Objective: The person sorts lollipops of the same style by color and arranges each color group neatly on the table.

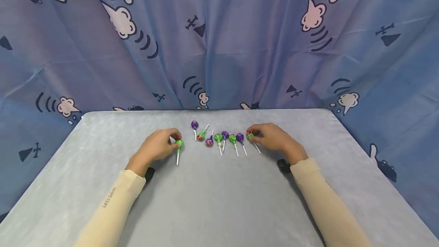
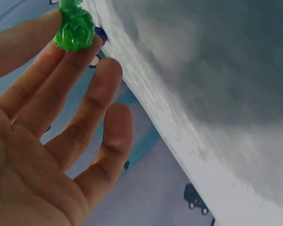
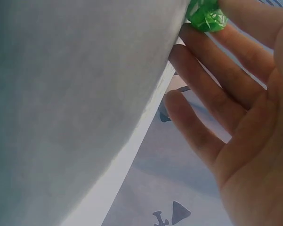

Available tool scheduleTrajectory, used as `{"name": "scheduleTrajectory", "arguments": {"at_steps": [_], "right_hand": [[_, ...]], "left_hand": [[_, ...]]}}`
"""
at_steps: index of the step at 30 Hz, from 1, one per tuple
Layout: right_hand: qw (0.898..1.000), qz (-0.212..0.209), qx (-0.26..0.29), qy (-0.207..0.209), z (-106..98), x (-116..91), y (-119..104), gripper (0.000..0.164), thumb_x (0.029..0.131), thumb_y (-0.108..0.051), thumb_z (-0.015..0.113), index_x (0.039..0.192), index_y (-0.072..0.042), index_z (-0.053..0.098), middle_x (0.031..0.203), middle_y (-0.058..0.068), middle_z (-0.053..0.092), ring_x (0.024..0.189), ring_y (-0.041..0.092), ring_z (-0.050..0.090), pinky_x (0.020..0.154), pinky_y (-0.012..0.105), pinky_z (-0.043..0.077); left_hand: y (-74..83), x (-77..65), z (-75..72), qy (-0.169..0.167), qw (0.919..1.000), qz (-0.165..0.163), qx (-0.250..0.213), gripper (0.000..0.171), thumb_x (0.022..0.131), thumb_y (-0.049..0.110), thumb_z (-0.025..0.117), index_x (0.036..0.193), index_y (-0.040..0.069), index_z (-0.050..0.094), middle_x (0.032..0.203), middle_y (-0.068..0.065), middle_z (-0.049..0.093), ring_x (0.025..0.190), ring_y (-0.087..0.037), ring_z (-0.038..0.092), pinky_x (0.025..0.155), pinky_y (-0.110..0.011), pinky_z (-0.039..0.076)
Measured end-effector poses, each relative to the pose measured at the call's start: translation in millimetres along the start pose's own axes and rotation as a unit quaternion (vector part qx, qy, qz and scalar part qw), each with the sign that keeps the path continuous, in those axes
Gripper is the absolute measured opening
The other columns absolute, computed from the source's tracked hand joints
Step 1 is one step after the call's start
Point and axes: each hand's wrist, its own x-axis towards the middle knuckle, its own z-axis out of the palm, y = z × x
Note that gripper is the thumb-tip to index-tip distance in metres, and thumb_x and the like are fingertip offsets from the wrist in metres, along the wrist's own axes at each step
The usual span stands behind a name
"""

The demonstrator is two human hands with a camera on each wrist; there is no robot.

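My left hand (image 1: 159, 146) pinches a green-wrapped lollipop (image 1: 178, 143) by its head, the white stick pointing toward me. In the left wrist view the green wrapper (image 2: 76, 29) sits between thumb and fingers, the other fingers spread. On the other side, my right hand (image 1: 271, 136) pinches a green and red lollipop (image 1: 250, 135) at its head, its stick slanting down to the right. The right wrist view shows that green wrapper (image 3: 208, 18) at the thumb and fingertips. Between the hands lie several lollipops, among them a purple one (image 1: 194, 124) and a green one (image 1: 218, 137).
The lollipops lie in a loose row on a table with a pale grey cover (image 1: 219, 201). Two point their sticks away from me. Behind the table's far edge hangs a blue patterned curtain (image 1: 219, 41).
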Motion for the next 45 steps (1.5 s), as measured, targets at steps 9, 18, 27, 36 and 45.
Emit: {"name": "scheduleTrajectory", "arguments": {"at_steps": [9, 18, 27, 36, 45], "right_hand": [[1.0, 0.014, 0.018, 0.002, -0.1, -0.5, -4.3, 0.04, 0.099, -0.026, 0.061, 0.134, -0.008, 0.061, 0.124, 0.012, 0.069, 0.119, 0.031, 0.063, 0.103, 0.051, 0.046], [0.999, 0.041, 0.008, 0.003, 3.1, -4.8, -2.9, 0.039, 0.099, -0.025, 0.061, 0.135, -0.009, 0.061, 0.124, 0.014, 0.069, 0.119, 0.033, 0.062, 0.103, 0.053, 0.045], [0.999, 0.037, 0.02, 0.005, 3.2, -4.2, 1.0, 0.039, 0.098, -0.024, 0.063, 0.135, -0.01, 0.061, 0.124, 0.012, 0.069, 0.119, 0.032, 0.062, 0.102, 0.053, 0.045], [0.999, 0.033, 0.023, 0.007, 2.6, -2.6, -2.2, 0.039, 0.098, -0.025, 0.064, 0.133, -0.01, 0.062, 0.124, 0.013, 0.069, 0.119, 0.032, 0.062, 0.103, 0.052, 0.046], [0.999, 0.038, 0.024, 0.006, 3.7, -2.3, -0.1, 0.039, 0.097, -0.025, 0.065, 0.133, -0.009, 0.062, 0.124, 0.013, 0.069, 0.119, 0.032, 0.062, 0.102, 0.052, 0.046]], "left_hand": [[-10.4, -13.0, -9.9, -0.008, 0.9999, -0.007, -0.011, 0.017, 0.088, 0.018, 0.075, 0.105, 0.016, 0.07, 0.095, -0.001, 0.071, 0.085, -0.016, 0.063, 0.071, -0.034, 0.046], [-8.6, -10.1, -1.7, -0.02, 0.9996, 0.003, -0.017, 0.017, 0.088, 0.019, 0.075, 0.104, 0.016, 0.07, 0.094, -0.001, 0.071, 0.085, -0.016, 0.062, 0.072, -0.035, 0.047], [-3.6, -11.7, 2.1, -0.006, 0.9997, 0.008, -0.021, 0.017, 0.087, 0.017, 0.076, 0.103, 0.015, 0.071, 0.093, -0.001, 0.071, 0.084, -0.016, 0.063, 0.073, -0.035, 0.047], [-3.1, -13.1, 1.4, -0.005, 0.9993, 0.029, -0.022, 0.019, 0.087, 0.013, 0.076, 0.105, 0.013, 0.074, 0.098, -0.003, 0.074, 0.089, -0.021, 0.065, 0.078, -0.038, 0.049], [2.1, -12.3, 4.7, -0.016, 0.9988, 0.027, -0.038, 0.021, 0.086, 0.014, 0.077, 0.106, 0.012, 0.076, 0.099, -0.004, 0.074, 0.091, -0.021, 0.065, 0.078, -0.036, 0.048]]}}
